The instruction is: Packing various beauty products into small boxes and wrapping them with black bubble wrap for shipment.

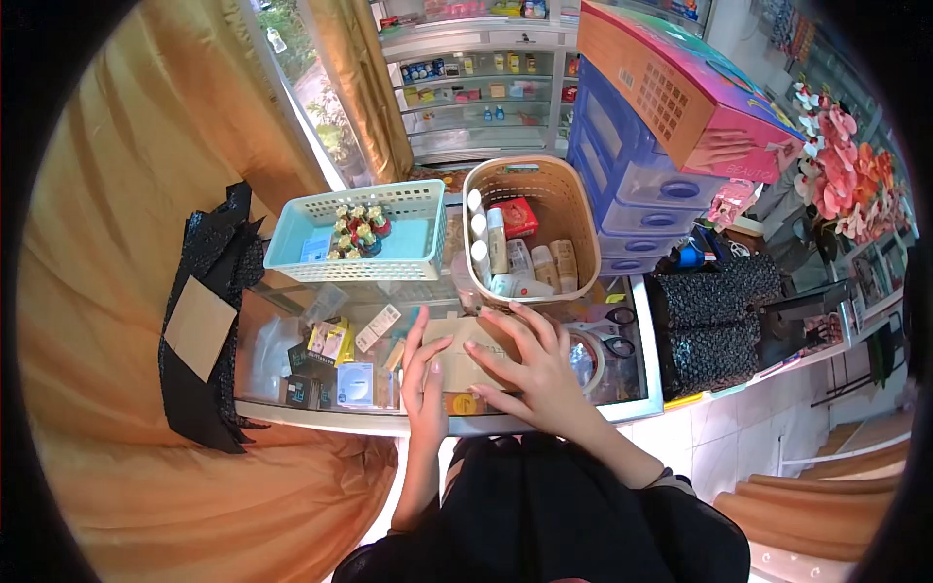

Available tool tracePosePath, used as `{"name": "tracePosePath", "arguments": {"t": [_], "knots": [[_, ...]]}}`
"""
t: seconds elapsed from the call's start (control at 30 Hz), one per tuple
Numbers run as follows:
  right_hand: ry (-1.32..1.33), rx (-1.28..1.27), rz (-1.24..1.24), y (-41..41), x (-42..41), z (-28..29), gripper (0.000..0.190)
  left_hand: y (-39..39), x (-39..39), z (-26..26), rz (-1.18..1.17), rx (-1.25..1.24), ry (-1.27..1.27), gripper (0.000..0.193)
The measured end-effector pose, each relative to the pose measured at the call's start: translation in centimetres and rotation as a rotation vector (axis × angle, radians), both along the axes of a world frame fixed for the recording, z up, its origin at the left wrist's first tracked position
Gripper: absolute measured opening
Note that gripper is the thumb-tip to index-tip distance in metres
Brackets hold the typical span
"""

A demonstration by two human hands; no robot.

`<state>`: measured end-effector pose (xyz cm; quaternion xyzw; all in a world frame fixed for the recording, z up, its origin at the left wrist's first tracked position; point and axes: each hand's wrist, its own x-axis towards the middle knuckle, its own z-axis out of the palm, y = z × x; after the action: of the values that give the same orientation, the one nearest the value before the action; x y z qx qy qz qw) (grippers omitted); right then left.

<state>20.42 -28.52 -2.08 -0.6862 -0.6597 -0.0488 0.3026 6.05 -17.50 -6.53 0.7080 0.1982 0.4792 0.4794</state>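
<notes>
A flat piece of brown cardboard (455,368) lies on the glass counter (270,302) in front of me. My right hand (536,364) is spread over its right part, and some fingertips seem to rest on it. At its left edge is my left hand (425,386), turned on its side with the fingers apart; whether it touches the cardboard is hard to tell. Neither hand grips anything. To the right of my right hand are a roll of tape (596,368) and scissors with black handles (619,331). Small cosmetic boxes (357,382) show left of my left hand.
Behind the cardboard stand a pale blue basket (357,271) with small ornate bottles and a tan basket (589,240) of tubes and bottles. Blue plastic drawers (649,193) carry a large colourful box (678,95). Black bubble wrap (711,313) lies right; black wrap with cardboard (200,328) lies left.
</notes>
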Motion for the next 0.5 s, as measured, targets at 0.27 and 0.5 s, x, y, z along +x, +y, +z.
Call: {"name": "tracePosePath", "arguments": {"t": [0.27, 0.5], "knots": [[0.317, 0.093, 0.248, 0.3, 1.3, -1.2, 0.031, 0.2, 0.3, -0.4, 0.011, -0.003, -0.025, 0.028], [0.258, 0.013, 0.164, 0.2, 1.0, -0.4, 0.063, 0.2, -0.2, -1.2, -0.011, 0.011, -0.020, 0.033]]}}
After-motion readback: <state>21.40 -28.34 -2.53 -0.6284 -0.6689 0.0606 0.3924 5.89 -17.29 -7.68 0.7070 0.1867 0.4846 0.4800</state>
